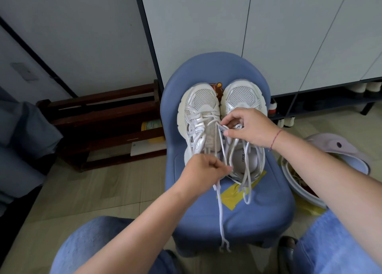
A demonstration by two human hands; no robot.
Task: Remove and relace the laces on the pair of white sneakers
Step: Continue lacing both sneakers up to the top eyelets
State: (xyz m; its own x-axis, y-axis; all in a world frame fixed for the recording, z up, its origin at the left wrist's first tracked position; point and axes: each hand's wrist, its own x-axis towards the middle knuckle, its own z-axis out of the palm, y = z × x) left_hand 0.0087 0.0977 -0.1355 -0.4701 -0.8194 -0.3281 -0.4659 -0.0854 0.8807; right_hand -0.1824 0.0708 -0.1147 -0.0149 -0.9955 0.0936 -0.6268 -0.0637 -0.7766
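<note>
Two white and silver sneakers stand side by side on a blue chair, toes pointing away from me. The left sneaker still has laces crossed over its tongue. On the right sneaker the white lace hangs in loose loops over the heel opening. My right hand pinches the lace at the right sneaker's eyelets. Near the left sneaker's heel, my left hand grips a lace strand whose long end trails down over the seat's front edge.
Yellow tape is stuck on the seat. A dark wooden rack stands on the floor at the left. A pale basin with things inside sits at the right. Grey cabinet doors rise behind the chair. My knees in jeans frame the bottom.
</note>
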